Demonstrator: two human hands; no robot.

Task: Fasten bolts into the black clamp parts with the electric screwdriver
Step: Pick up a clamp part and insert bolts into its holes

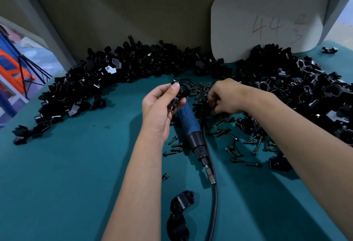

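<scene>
Our left hand [158, 110] pinches one black clamp part [177, 95] up at 12 o'clock, and our right hand [223, 97] curls into the loose bolts [225, 126] at 1 o'clock; we cannot tell if it has one. The electric screwdriver [191, 128] lies untouched on the worktop [76, 173], so most fastening is left.

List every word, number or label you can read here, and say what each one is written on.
"44": handwritten in red on the white card leaning against the back wall.
A handwritten character follows the "44" on the same card; too faint to read.
The blue electric screwdriver on the green table shows no readable brand or label.
</scene>
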